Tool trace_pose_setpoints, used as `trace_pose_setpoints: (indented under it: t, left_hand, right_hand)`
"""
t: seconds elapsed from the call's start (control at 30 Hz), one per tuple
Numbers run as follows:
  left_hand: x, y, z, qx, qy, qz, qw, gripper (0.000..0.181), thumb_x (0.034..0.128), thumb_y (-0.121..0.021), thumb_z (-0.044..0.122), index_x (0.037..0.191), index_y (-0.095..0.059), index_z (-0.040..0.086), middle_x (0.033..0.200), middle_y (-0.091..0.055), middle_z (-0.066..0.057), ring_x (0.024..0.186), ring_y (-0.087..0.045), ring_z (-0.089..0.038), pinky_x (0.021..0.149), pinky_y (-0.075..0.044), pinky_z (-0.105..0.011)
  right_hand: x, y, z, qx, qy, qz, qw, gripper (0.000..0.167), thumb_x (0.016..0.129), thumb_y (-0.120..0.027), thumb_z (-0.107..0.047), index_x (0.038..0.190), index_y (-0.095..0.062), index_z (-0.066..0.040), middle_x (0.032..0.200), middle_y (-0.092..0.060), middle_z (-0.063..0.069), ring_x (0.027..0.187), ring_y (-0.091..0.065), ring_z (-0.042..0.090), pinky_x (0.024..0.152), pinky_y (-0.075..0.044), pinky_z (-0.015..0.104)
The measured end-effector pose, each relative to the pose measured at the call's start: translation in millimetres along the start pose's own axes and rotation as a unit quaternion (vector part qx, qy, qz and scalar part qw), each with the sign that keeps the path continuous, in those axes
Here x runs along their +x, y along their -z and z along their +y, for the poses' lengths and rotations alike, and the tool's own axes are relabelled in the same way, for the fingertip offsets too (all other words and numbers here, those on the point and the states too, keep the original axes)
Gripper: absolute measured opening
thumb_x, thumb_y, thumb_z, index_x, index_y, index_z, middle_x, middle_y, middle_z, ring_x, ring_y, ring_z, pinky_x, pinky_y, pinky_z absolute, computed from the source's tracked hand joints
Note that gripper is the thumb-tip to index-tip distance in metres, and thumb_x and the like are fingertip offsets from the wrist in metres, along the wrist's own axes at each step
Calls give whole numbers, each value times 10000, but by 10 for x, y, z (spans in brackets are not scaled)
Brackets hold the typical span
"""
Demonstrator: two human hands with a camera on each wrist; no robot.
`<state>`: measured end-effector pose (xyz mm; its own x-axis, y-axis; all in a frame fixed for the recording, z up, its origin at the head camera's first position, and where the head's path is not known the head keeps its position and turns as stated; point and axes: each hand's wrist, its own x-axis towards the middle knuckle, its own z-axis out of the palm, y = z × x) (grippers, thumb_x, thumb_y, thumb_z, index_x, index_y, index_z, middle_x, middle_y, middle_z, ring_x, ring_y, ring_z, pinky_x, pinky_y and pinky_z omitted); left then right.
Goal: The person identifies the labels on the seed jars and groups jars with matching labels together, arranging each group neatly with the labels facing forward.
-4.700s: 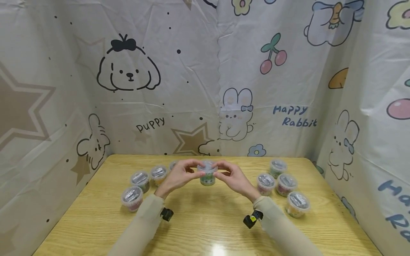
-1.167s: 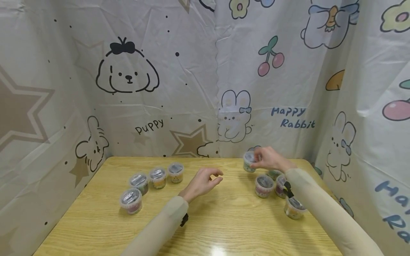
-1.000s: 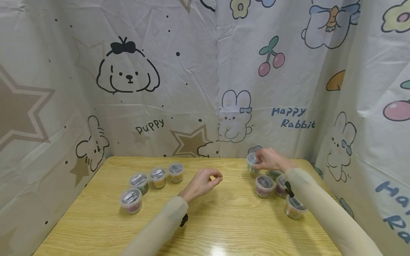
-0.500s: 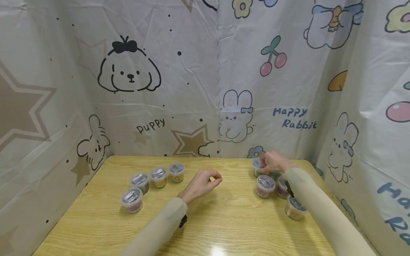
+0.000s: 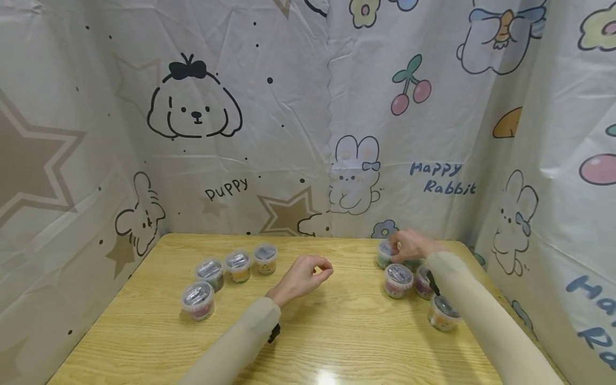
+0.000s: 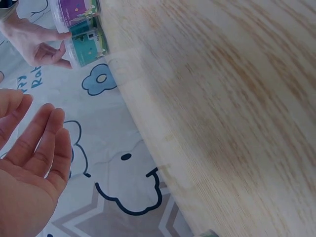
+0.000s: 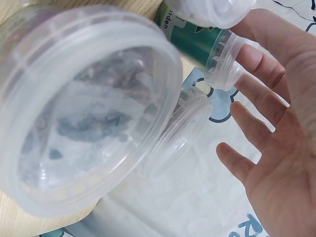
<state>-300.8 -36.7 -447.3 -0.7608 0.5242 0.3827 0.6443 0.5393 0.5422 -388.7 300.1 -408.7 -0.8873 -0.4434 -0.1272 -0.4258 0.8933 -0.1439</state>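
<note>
At the back right of the table, my right hand (image 5: 415, 245) grips a clear-lidded tub with a teal label (image 5: 384, 255), which stands upright. In the left wrist view, thumb and fingers of that hand (image 6: 37, 44) lie on the teal tub (image 6: 89, 48). The right wrist view has the fingers of the hand (image 7: 291, 108) at the lid end of the teal tub (image 7: 192, 39). My left hand (image 5: 302, 275) hovers over the middle of the table, fingers loosely bent and holding nothing; its palm (image 6: 29, 192) shows in the left wrist view.
By the right hand stand a pink tub (image 5: 398, 287), a purple tub (image 5: 423, 286), an orange tub (image 5: 443, 320) and a partly hidden green one. Several more tubs, including a pink one (image 5: 198, 307), stand on the left. A printed curtain (image 5: 289, 160) surrounds the table (image 5: 308, 342).
Both hands were at a tub in the middle; the left let go and drew back. The right hand carried the teal tub to the back right and lowered it beside the others.
</note>
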Motion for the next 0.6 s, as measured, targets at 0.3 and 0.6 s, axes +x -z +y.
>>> trace_pose_setpoints:
  t: [0.3, 0.6]
  left_hand:
    - [-25, 15, -4, -68, 142, -61, 9999, 149, 981, -615, 207, 1018, -746, 145, 1003, -732, 15, 935, -661, -104, 809, -564, -341]
    - [-33, 26, -32, -146, 158, -128, 9997, 169, 984, -606, 207, 1033, -744, 120, 1010, -735, -2, 950, -669, -123, 847, -566, -393]
  right_hand:
    - [1, 4, -1, 37, -17, -60, 10000, 216, 743, -792, -227, 708, -585, -177, 913, -634, 13, 700, -500, 142, 595, -357, 261]
    - [13, 20, -17, 31, -165, -219, 9996, 220, 740, -796, -223, 712, -582, -181, 982, -652, 41, 714, -506, 147, 599, -364, 267]
